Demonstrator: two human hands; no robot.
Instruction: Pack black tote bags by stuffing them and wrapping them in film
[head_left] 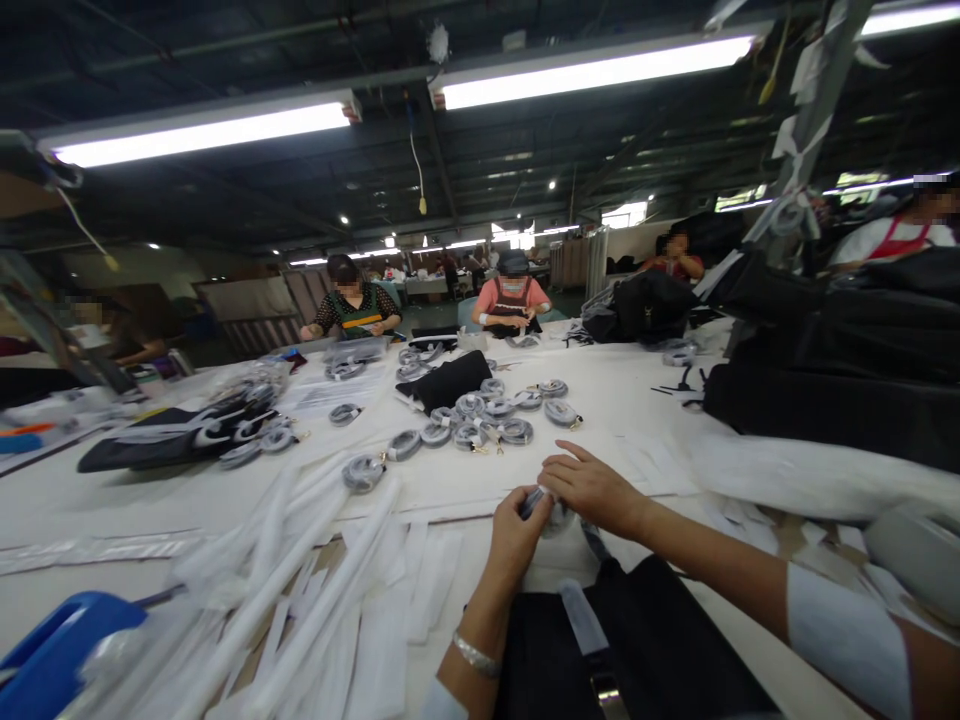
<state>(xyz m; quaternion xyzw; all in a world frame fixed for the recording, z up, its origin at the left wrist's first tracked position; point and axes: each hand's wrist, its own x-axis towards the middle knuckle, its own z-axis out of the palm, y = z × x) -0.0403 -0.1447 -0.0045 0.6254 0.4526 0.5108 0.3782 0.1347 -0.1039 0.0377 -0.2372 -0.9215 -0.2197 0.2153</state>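
Note:
Just beyond a black bag [637, 640] on the table, my two hands meet at a coiled strap [557, 518] in clear wrapping. My left hand [516, 530] grips the coil's left side, thumb and fingers closed on it. From above and to the right, my right hand [596, 490] presses its fingers at a small white band around the coil; one finger sticks out. The fingers hide much of the strap. A clear plastic sleeve [583, 617] covers part of the bag's front strap, above a metal clasp [609, 695].
Several coiled straps [516, 431] lie past my hands beside a black roll [454, 382]. White wrapping strips [375, 600] spread to the left, near a blue tape dispenser-like object [71, 640]. Black bags [840, 400] pile up at right. Co-workers [514, 295] sit across the table.

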